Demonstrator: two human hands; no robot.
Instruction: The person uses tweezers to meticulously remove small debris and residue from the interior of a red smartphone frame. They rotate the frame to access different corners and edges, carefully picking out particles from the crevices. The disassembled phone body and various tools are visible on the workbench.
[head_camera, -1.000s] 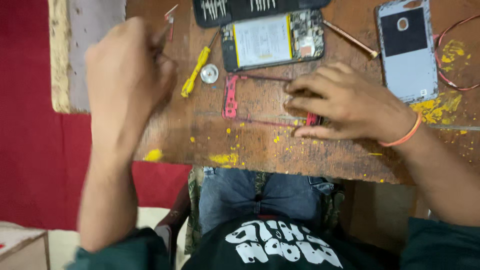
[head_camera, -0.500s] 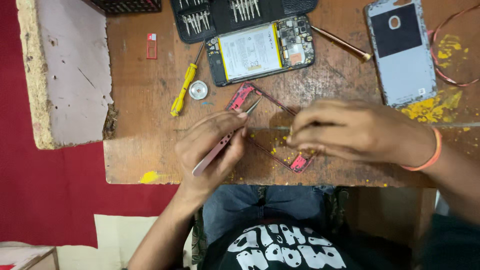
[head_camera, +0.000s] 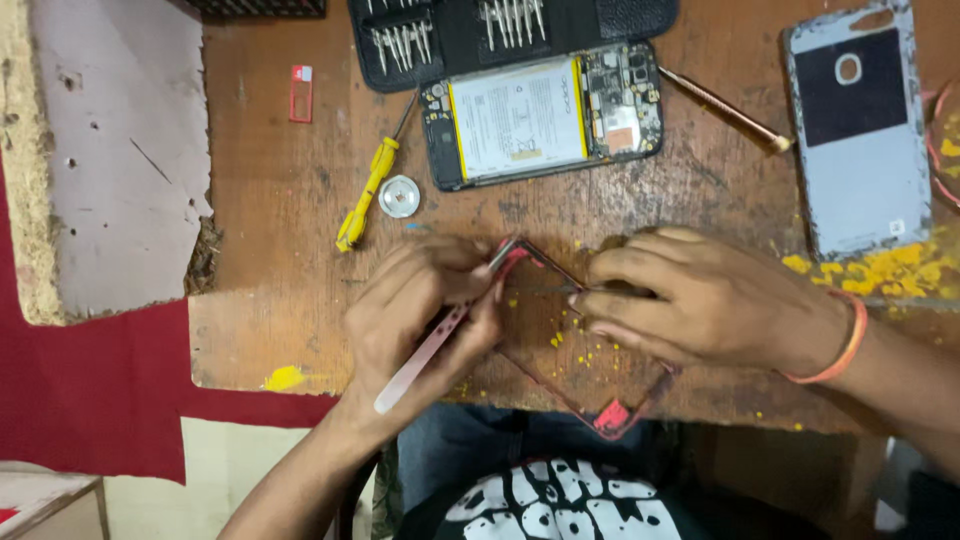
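My left hand grips metal tweezers, their tips at the upper corner of a thin red phone frame lying on the worn wooden table. On the frame's right side my right hand presses down, pinching a thin strip; an orange band circles that wrist. The hands hide most of the frame; only its near corner and top edge show. Behind the hands lies an opened phone body with battery and circuit board exposed.
A yellow-handled screwdriver and a small round metal disc lie left of the phone. A black bit case sits at the back, a grey back cover at right, a thin metal rod, a small red tray, yellow powder.
My left hand came down from a raised position at left and settled over the frame with the tweezers. The camera view moved closer; the right hand stayed on the frame.
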